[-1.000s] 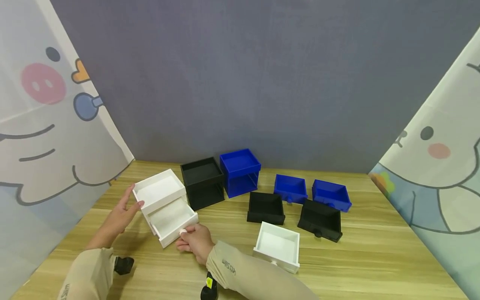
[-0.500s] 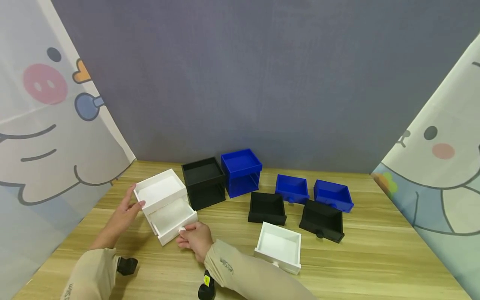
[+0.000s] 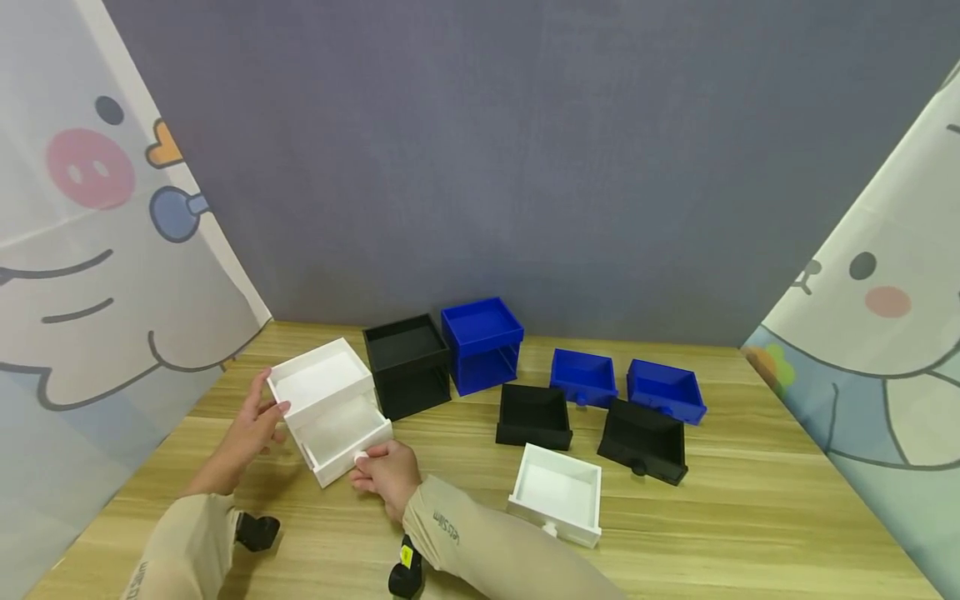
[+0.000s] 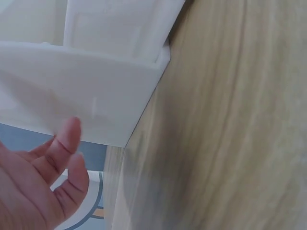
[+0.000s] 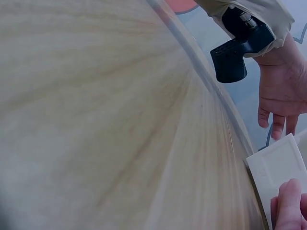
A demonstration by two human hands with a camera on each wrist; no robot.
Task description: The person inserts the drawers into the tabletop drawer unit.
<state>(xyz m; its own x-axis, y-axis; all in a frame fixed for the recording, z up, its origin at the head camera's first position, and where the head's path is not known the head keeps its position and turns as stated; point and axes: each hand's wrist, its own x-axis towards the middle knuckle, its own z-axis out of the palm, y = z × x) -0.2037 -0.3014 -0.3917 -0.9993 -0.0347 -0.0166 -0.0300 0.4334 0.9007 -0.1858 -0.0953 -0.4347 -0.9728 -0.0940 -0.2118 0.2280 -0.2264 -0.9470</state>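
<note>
In the head view my right hand (image 3: pixel 388 477) pinches the small white knob on the front of a white drawer (image 3: pixel 347 433). That drawer sits partly inside the lower bay of a white cabinet (image 3: pixel 321 379), its front sticking out. My left hand (image 3: pixel 251 433) rests against the cabinet's left side, thumb at the upper rim. In the left wrist view two loosely bent fingers of the left hand (image 4: pixel 53 179) hang beside the white wall (image 4: pixel 72 96). The right wrist view shows right-hand fingertips (image 5: pixel 289 201) at the drawer front (image 5: pixel 278 163).
A black cabinet (image 3: pixel 407 358) and a blue cabinet (image 3: pixel 482 329) stand right of the white one. Farther right lie a second white drawer (image 3: pixel 558 487), black drawers (image 3: pixel 534 412) (image 3: pixel 643 437) and blue drawers (image 3: pixel 583 375) (image 3: pixel 663 387). A grey wall (image 3: pixel 480 167) closes the back.
My right hand has moved slightly up and to the left, sliding the white drawer a little deeper into the cabinet. The left hand stays at the cabinet's side.
</note>
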